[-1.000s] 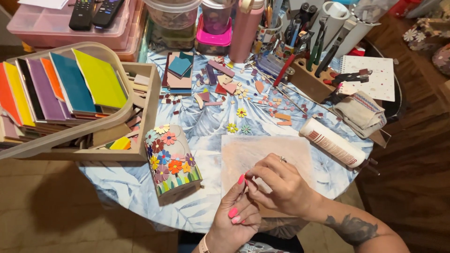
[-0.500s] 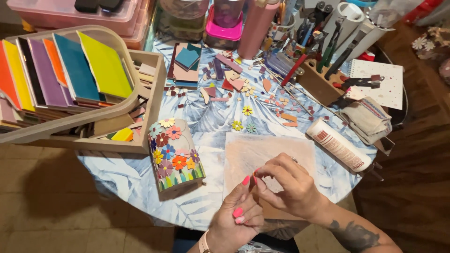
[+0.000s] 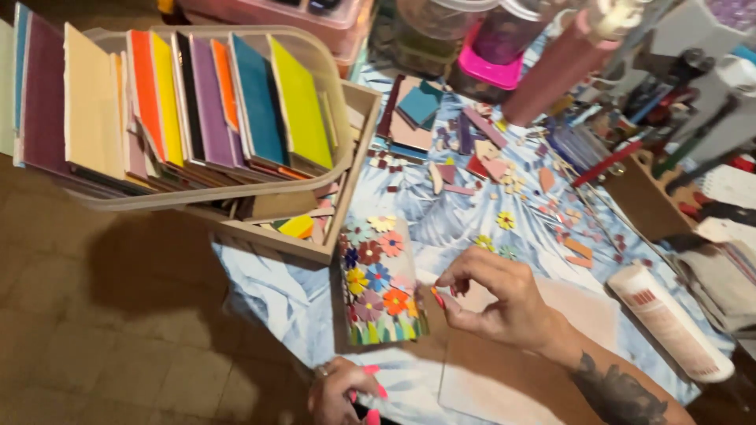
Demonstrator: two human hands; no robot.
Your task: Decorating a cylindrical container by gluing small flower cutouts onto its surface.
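My right hand [image 3: 492, 297] hovers over the brown board [image 3: 504, 378]. Its thumb and forefinger pinch something tiny right beside the mosaic block [image 3: 382, 283]. That block is upright and covered in coloured tile flowers above green blades. My left hand [image 3: 345, 389], with pink nails and a ring, sits low at the table's near edge with curled fingers. The frame cuts it off, so what it holds is hidden. Loose tile pieces [image 3: 488, 169] and small flowers lie scattered on the blue patterned tablecloth [image 3: 276, 291] beyond the block.
A rack of upright coloured tiles [image 3: 197, 110] rests on a wooden tray [image 3: 346, 189] at the left. A white tube [image 3: 669, 323] lies at the right. At the back are a pink bottle [image 3: 559, 71], a pink-lidded jar [image 3: 496, 59] and tools in a box [image 3: 661, 118].
My hands were together over the board; now the right hand has reached left to the mosaic block. The left has dropped to the table edge. The view has swung left and closer.
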